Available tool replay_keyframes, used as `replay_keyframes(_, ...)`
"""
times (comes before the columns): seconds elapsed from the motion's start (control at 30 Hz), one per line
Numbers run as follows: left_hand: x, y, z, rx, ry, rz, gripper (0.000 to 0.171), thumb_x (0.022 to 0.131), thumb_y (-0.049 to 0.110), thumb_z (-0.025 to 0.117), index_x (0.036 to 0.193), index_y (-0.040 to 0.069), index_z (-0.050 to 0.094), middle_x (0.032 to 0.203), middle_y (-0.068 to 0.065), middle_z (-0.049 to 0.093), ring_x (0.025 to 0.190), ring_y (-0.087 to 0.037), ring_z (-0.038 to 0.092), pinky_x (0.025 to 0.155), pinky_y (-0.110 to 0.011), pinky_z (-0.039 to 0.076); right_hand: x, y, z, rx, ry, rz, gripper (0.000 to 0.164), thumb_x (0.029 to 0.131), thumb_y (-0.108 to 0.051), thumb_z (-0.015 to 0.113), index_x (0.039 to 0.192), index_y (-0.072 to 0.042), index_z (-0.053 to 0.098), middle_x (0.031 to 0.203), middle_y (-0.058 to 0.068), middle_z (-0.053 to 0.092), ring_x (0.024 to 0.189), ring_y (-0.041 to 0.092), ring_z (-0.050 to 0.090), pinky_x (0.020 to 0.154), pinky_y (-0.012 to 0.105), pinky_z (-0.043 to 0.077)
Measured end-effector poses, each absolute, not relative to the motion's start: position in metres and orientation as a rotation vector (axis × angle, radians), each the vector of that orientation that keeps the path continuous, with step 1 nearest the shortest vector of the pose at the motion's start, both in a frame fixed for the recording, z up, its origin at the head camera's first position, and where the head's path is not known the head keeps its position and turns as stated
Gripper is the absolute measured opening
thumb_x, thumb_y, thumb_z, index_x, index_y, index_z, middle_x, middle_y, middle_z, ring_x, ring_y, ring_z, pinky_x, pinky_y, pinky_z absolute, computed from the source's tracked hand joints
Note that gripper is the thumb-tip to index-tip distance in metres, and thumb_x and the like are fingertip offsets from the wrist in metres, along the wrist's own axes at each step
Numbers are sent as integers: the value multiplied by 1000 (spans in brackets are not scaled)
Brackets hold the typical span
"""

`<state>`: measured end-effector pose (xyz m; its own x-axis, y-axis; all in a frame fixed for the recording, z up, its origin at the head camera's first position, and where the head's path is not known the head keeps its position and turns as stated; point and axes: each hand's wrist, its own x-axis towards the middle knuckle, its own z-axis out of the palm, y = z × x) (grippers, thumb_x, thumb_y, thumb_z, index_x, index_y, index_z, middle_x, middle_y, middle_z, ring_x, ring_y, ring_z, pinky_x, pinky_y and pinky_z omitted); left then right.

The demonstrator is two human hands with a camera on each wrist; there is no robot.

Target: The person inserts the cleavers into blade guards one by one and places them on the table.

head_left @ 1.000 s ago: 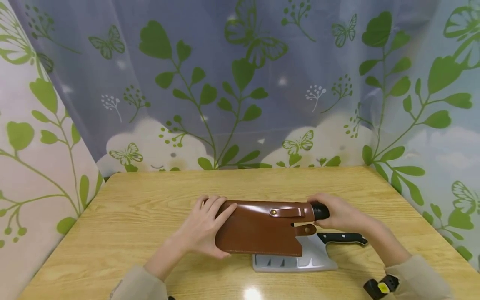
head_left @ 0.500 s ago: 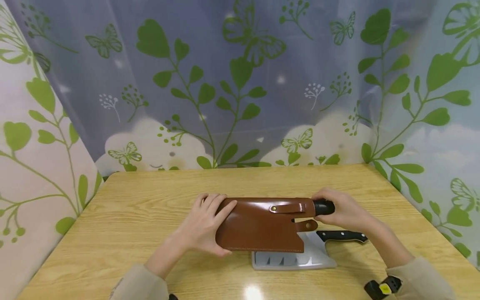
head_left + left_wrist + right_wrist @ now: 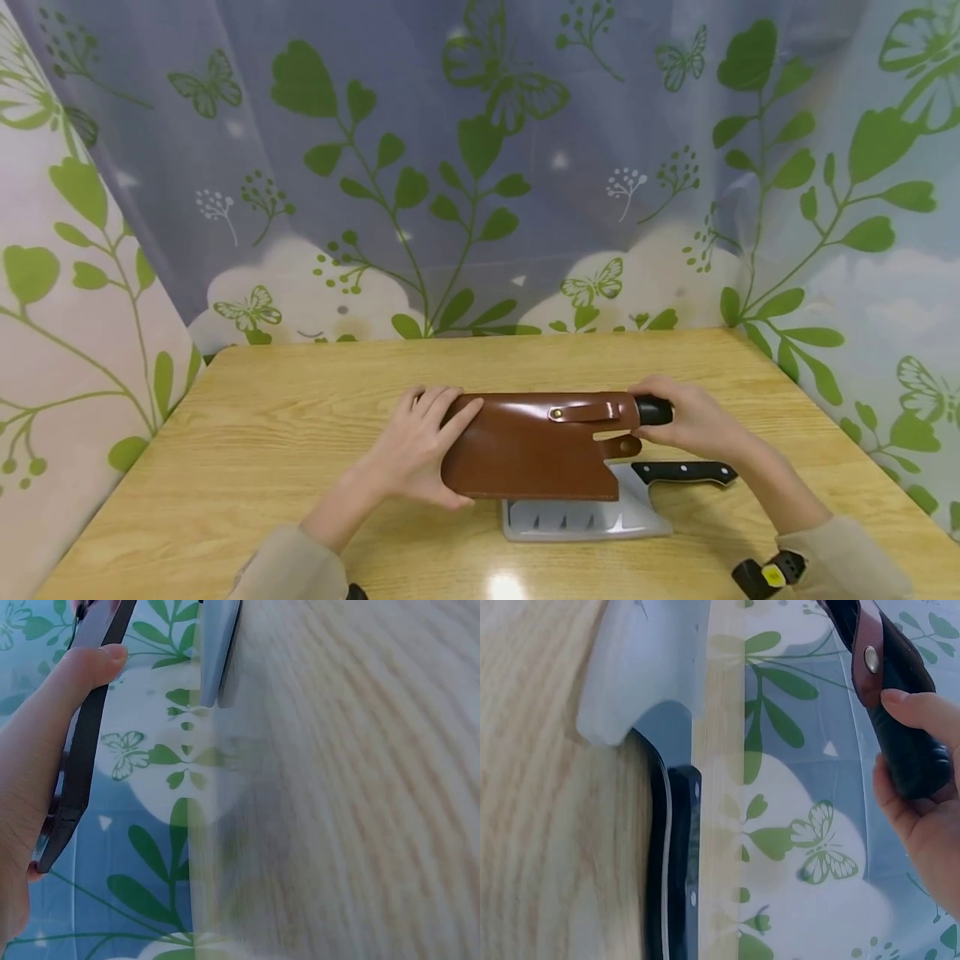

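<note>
A brown leather cleaver sheath (image 3: 525,458) is held up over the table with its flat side facing the head camera. A black handle (image 3: 654,410) juts from its right end; any blade is hidden inside. My left hand (image 3: 420,450) grips the sheath's left end, thumb at the lower edge and fingers over the top. My right hand (image 3: 701,421) holds the black handle, with thumb and fingers around it in the right wrist view. A snap strap (image 3: 588,412) crosses the sheath's upper part, and a loose tab (image 3: 622,447) sticks out below the handle.
Beneath the sheath, a second cleaver lies on the wooden table (image 3: 300,417) in a translucent white blade guard (image 3: 637,512), its black riveted handle (image 3: 686,472) pointing right. Leaf-patterned curtains (image 3: 480,208) hang behind and beside the table.
The brown sheath and its black handle have shifted a little right and upward with both hands. Both grips stay the same, and the cleaver on the table has not moved.
</note>
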<state>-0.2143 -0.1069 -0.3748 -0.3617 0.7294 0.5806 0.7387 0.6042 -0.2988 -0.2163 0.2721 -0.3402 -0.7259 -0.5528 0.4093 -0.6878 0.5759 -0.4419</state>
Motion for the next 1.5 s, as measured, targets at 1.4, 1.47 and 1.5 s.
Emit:
replay_keyframes(1.4, -293, 11, -383, -1048, -2853, 253, 113, 59, 77, 62, 146, 16, 25, 136, -14, 38, 124, -27, 37, 101, -44, 32, -299, 351, -377, 653, -2821, 707, 36, 72, -5, 76, 102, 10, 62, 100, 24, 61, 94, 40, 55, 79, 52, 43)
replay_keyframes(1.47, -294, 13, -386, -1054, -2875, 263, 113, 59, 78, 61, 147, 16, 24, 138, -14, 37, 126, -27, 36, 102, -44, 31, -302, 352, -381, 671, -2839, 691, 35, 72, -5, 75, 101, 9, 62, 99, 23, 61, 94, 40, 55, 80, 52, 43)
replay_keyframes(1.5, -295, 14, -388, -1057, -2887, 266, 113, 60, 78, 60, 147, 16, 24, 139, -14, 36, 126, -27, 35, 102, -44, 31, -302, 352, -382, 679, -2850, 691, 34, 72, -5, 75, 101, 9, 63, 98, 22, 61, 94, 40, 55, 79, 52, 43)
